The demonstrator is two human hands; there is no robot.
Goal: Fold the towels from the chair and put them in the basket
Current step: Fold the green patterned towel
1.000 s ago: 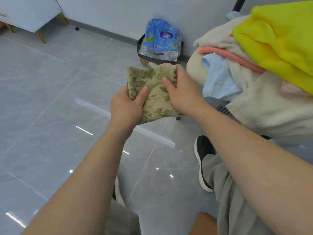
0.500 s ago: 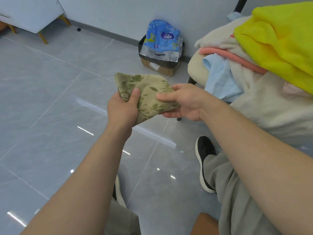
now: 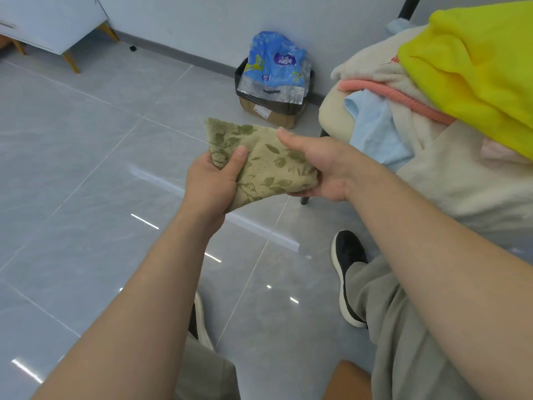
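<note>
Two hands on one small green towel right now, held up in the air just left of the chair, over the floor. It's folded down to a chunky little wedge. The left hand pinches the end farthest from the chair, thumb on top and fingers tucked under. The right hand cups the fat folded end nearest the chair, thumb laid across the top, fingers curled beneath.

Handling-wise it looks like soft terry: light, floppy, zero stiffness, not slippery at all. My guess is the fold springs open if you only grab a corner, so clamp across the thick folded edge where all the layers stack, or sandwich it flat between palm and thumb like the right hand is doing. Nothing fragile here, squeeze away.

Plenty left to do, I'd say: the chair is heaped with more, a yellow towel on top and a blue towel hanging off its front edge. Left of the chair, against the wall, sits a cardboard box. The basket isn't in view.
</note>
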